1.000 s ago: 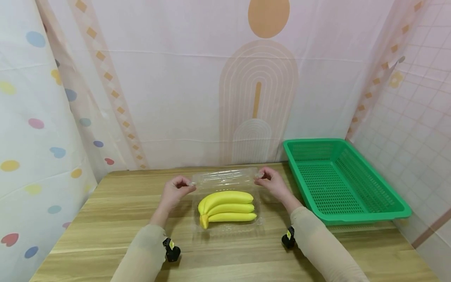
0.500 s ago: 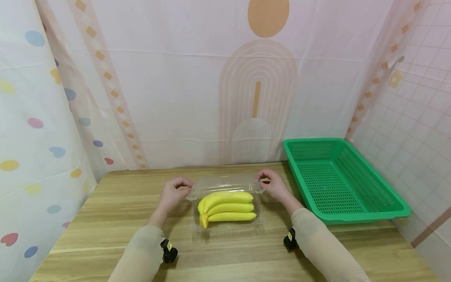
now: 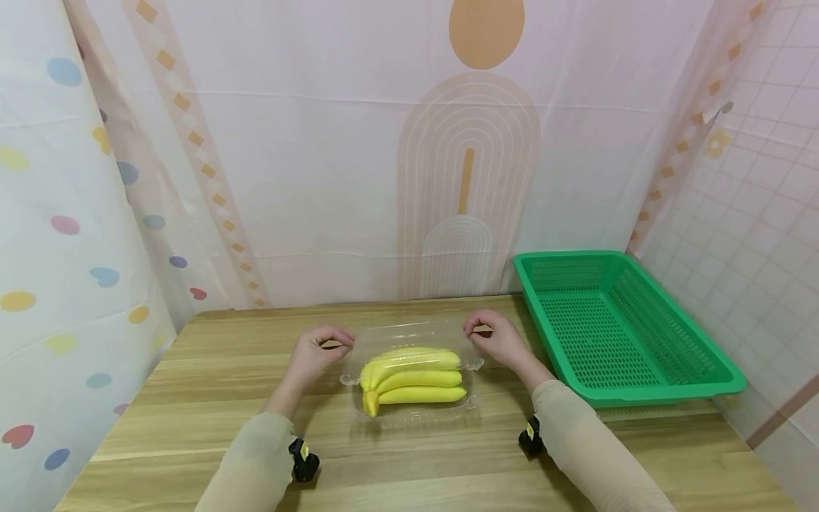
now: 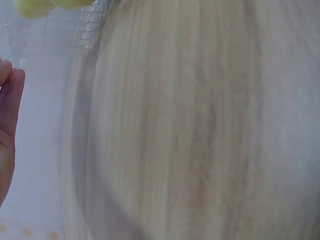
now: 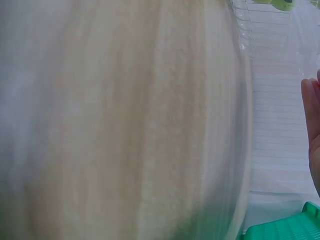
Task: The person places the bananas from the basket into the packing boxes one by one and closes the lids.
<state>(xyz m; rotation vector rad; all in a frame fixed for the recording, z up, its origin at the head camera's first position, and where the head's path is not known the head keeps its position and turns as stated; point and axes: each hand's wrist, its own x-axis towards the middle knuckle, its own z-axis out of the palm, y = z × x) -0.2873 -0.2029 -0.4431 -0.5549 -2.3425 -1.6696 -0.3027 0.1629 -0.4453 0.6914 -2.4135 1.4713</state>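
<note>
A bunch of yellow bananas [image 3: 412,395] lies in a clear plastic clamshell box [image 3: 470,404] on the wooden table. The clear lid [image 3: 409,333] slants over the bananas' far part, its front edge raised above the tray. At the lid's left side my left hand [image 3: 313,353] pinches the edge between thumb and fingers. My right hand [image 3: 502,341] does the same at the right side. In the left wrist view, thumb and finger meet at the plastic's corner. Only part of my right hand shows in the right wrist view, its fingertips by the clear plastic.
A green perforated plastic basket [image 3: 595,334] stands on the right of the table [image 3: 409,476], near the back. Patterned cloth [image 3: 333,178] hangs behind and along both sides. Small black wrist cameras sit at both sleeves.
The lid has swung forward and down, from standing behind the bananas to covering their far part. Both hands stay at its sides with little movement. The basket and bananas stay put.
</note>
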